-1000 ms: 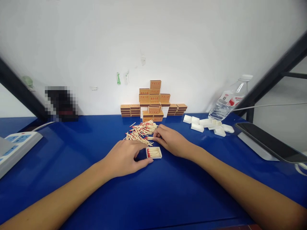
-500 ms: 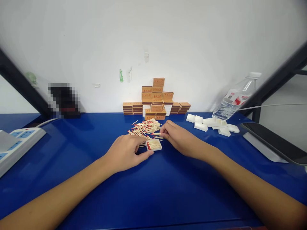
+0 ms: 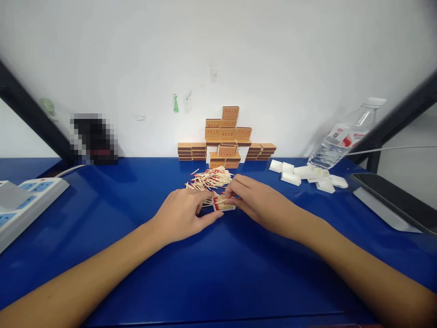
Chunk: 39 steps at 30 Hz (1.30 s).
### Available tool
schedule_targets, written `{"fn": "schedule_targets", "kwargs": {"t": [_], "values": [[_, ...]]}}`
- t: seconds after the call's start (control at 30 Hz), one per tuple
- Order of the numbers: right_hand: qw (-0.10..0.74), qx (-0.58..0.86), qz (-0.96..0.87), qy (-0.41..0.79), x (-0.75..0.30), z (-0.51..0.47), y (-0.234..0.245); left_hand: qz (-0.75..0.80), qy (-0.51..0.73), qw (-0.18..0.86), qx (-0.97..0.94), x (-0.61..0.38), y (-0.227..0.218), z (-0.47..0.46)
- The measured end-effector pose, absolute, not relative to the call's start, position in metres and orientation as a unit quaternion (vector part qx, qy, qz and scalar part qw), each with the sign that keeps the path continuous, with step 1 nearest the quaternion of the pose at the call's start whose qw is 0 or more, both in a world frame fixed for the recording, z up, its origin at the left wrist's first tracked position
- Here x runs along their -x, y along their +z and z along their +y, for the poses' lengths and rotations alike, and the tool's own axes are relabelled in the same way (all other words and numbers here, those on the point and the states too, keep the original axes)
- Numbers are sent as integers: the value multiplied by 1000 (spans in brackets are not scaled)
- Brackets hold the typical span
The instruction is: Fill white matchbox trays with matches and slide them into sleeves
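Observation:
My left hand grips the left end of a small white matchbox tray between thumb and fingers. Red-tipped matches lie in the tray, heads toward my left hand. Over the tray's right end is my right hand, its fingertips pinched on matches that rest at the tray; how many it holds is hidden. Just behind the tray spreads a loose pile of matches with red heads, on the blue table.
Stacked orange matchboxes stand against the wall behind the pile. White empty trays lie to the right, near a tilted water bottle and a phone on a white block. A power strip sits at the left.
My right hand has moved from the edge of the match pile down over the tray with matches in its fingers. My left hand still grips the tray. The view has shifted slightly.

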State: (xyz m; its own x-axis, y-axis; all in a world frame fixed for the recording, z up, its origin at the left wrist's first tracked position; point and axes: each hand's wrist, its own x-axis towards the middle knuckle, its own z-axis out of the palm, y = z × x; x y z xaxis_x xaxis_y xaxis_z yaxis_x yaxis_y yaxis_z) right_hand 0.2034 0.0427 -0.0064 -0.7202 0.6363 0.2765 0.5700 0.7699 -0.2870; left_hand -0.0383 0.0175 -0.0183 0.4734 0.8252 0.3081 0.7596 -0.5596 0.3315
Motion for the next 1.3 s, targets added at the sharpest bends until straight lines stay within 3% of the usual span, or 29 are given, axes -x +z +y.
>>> {"fn": "schedule_targets", "kwargs": {"t": [0.3,0.67,0.87,1.0,1.3], "values": [[208,323,-919,92,-210,43,3,465,243,68,-849,40,-20,18],[164,357,-906,157,-220,56,10,470,258,55,-842,41,-20,20],[202,359,-906,102,-228,62,17,475,257,53,-840,40,-20,20],[250,344,-896,130,-226,60,19,477,249,65,-840,40,-22,20],[240,293,-911,164,-215,51,3,454,252,63,-852,39,-21,18]]}}
